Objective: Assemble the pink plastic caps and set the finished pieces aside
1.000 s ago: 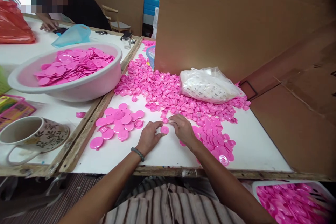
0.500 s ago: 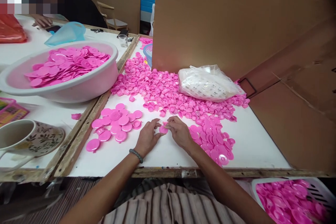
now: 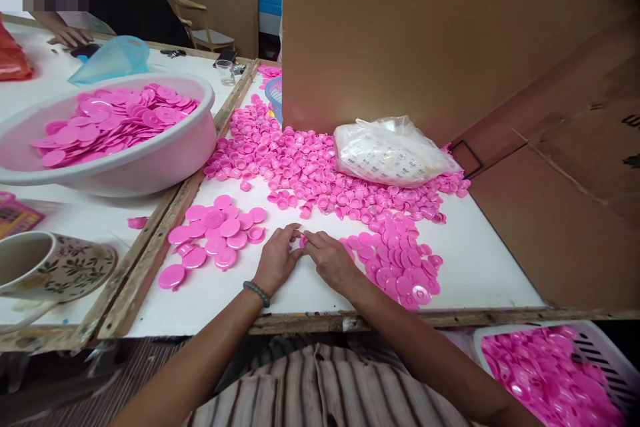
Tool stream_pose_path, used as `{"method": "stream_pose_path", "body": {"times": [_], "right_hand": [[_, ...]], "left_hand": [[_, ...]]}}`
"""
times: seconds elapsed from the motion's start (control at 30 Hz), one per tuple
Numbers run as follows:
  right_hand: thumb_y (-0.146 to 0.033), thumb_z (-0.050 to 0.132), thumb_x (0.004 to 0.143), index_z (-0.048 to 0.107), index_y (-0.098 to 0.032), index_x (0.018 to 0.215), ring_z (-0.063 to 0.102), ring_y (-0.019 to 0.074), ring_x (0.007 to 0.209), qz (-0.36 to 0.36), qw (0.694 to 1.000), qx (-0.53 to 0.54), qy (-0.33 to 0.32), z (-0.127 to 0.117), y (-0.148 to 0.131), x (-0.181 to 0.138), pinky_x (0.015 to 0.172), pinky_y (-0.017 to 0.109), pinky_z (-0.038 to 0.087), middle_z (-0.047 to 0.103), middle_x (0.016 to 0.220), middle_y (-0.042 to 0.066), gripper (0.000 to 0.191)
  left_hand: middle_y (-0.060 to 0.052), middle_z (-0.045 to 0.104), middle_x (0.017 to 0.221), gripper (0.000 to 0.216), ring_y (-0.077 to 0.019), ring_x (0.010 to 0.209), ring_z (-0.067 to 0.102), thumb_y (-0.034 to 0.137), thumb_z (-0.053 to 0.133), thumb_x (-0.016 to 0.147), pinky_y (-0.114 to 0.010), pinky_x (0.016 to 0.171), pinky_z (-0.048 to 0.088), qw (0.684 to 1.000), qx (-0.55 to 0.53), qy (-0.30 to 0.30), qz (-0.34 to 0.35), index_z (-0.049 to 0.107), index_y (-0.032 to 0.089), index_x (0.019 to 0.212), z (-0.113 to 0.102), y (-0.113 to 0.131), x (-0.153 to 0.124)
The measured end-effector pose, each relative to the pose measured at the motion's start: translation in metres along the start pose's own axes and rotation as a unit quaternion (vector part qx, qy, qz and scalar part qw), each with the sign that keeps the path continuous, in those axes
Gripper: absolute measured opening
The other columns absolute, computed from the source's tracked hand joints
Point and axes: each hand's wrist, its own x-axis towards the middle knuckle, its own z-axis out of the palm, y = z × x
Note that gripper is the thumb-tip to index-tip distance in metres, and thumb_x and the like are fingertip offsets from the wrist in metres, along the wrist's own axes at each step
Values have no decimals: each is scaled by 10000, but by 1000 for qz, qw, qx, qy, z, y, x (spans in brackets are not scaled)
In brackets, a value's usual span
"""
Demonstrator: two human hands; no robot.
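Over the white tabletop, my left hand (image 3: 277,257), with a grey bead bracelet at the wrist, meets my right hand (image 3: 330,260). Between their fingertips they pinch a small pink plastic piece (image 3: 303,241), mostly hidden by the fingers. To the left of my left hand lies a loose group of flat round pink discs (image 3: 214,219), some with small tabs. Another spread of overlapping pink discs (image 3: 400,260) is beside my right hand. Beyond both hands stretches a large heap of small pink cup-shaped caps (image 3: 300,167).
A clear bag of white labelled packets (image 3: 395,153) rests on the caps against a tall cardboard sheet (image 3: 400,27). On the left stand a basin (image 3: 150,170) of pink discs and a patterned mug (image 3: 75,267). A basket (image 3: 590,333) of pink parts sits low right. Another person's hand (image 3: 70,33) works far left.
My hands have drawn closer together round the pink piece, which now shows less. My right hand has moved slightly left. The whole view has shifted a little.
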Motion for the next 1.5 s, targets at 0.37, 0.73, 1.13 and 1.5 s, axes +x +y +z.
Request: {"method": "stream_pose_path", "body": {"times": [0.37,0.73,1.13,1.5], "right_hand": [[-173,448,847,644,-188,838,595,121,716,191,928,296,125,8,2,-7,646,216,449,668,796,12,197],[-242,464,873,631,-194,1030,545,160,869,123,935,318,94,2,24,-13,769,309,433,654,925,55,234],[-356,580,803,643,-185,923,471,164,802,63,977,196,57,-1,19,-15,665,275,391,599,837,49,217],[-251,521,853,594,-175,885,418,183,838,69,990,124,5,-2,12,-13,662,291,326,559,816,50,110]], "left_hand": [[-35,646,871,342,-159,744,577,396,580,755,-259,666,443,991,-108,-67,-38,567,200,1036,-11,8,-1],[16,557,471,277,-118,443,504,401,667,622,-196,437,343,963,-83,-142,-215,593,153,720,-19,32,21],[35,526,419,265,-82,370,450,301,723,585,-169,368,301,936,-162,-160,-269,558,142,717,-25,34,21],[28,539,403,281,-98,333,483,283,704,641,-167,347,349,936,-145,-116,-297,465,160,727,-11,37,14]]}}
